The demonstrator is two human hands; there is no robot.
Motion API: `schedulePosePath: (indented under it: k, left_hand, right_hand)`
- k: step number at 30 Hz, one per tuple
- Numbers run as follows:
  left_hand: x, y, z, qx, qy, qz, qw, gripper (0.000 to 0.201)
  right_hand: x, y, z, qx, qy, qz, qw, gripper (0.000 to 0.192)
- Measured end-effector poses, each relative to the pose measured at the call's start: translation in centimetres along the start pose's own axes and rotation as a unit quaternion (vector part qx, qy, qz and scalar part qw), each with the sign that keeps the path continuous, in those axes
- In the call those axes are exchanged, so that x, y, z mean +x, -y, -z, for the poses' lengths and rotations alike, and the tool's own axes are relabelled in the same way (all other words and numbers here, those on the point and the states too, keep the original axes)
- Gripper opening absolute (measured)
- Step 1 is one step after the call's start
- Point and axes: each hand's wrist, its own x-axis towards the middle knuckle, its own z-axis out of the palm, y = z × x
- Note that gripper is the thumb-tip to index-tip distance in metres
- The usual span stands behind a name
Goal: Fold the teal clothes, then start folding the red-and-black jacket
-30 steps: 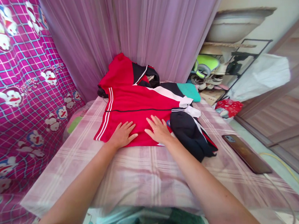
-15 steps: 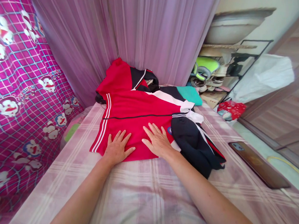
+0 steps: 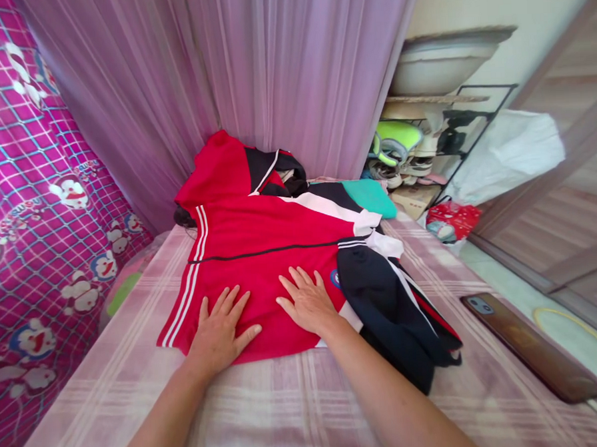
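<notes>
Now both palms are down flat on a red sports jacket, spread across the pink plaid sheet of the bed, and neither hand is gripping anything: the left hand lies with fingers splayed near the garment's near hem, the right hand just beside it, fingers loosely fanned and pressing the cloth. Bright red fabric, three white stripes running down the left edge, a thin dark seam crossing it from side to side, a white band slanting toward the right, and a small round blue badge peeking out by the right hand's fingers. Its far end climbs up against the lilac curtain, where a black collar with white trim bunches up. A crumpled black garment lies over the jacket's right side, hiding that edge, and a teal item sits partly tucked behind it. The badge's design is too small to read. A dark phone rests near the bed's right edge, well apart from the hands. Both forearms run off the bottom of the view.
</notes>
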Motion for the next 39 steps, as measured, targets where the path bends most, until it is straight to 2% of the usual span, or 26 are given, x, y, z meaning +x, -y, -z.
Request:
schedulePosePath:
  k: [9, 14, 17, 20, 24, 26, 29, 33, 39]
  left_hand:
    - [0.5, 0.2, -0.3, -0.006, -0.013, 0.015, 1.000, 0.053]
    - [0.7, -0.3, -0.2, 0.011, -0.014, 0.021, 1.000, 0.052]
    - [0.8, -0.7, 0.2, 0.015, -0.008, 0.021, 1.000, 0.053]
    - [0.9, -1.0, 0.7, 0.014, -0.002, 0.028, 1.000, 0.054]
    - [1.0, -1.1, 1.1, 0.007, -0.004, 0.031, 0.999, 0.053]
    - [0.9, -1.2, 1.2, 0.001, -0.014, 0.031, 0.999, 0.052]
    - [0.7, -1.2, 1.5, -0.012, -0.056, 0.028, 0.998, 0.049]
    - [0.2, -1.3, 2.1, -0.027, -0.110, 0.014, 0.993, 0.046]
    - [0.0, -1.4, 2.7, -0.037, -0.118, 0.020, 0.992, 0.047]
  right_hand:
    - [0.0, 0.1, 0.3, -0.003, 0.003, -0.007, 1.000, 0.062]
    - [0.0, 0.3, 0.1, -0.016, -0.003, -0.009, 1.000, 0.063]
    - [-0.2, 0.8, 0.1, -0.020, -0.007, -0.032, 0.999, 0.062]
    - [-1.5, 1.2, 0.1, -0.016, -0.004, -0.058, 0.998, 0.061]
    - [-4.8, 0.9, 0.2, -0.016, -0.015, -0.068, 0.997, 0.061]
    - [-6.4, 0.4, 0.1, -0.023, -0.036, -0.074, 0.996, 0.059]
    - [-7.9, 0.0, 0.0, -0.033, -0.072, -0.079, 0.994, 0.053]
    - [-8.2, 0.0, -0.2, -0.036, -0.093, -0.075, 0.992, 0.049]
    - [-8.2, 0.1, 0.0, -0.028, -0.095, -0.078, 0.992, 0.048]
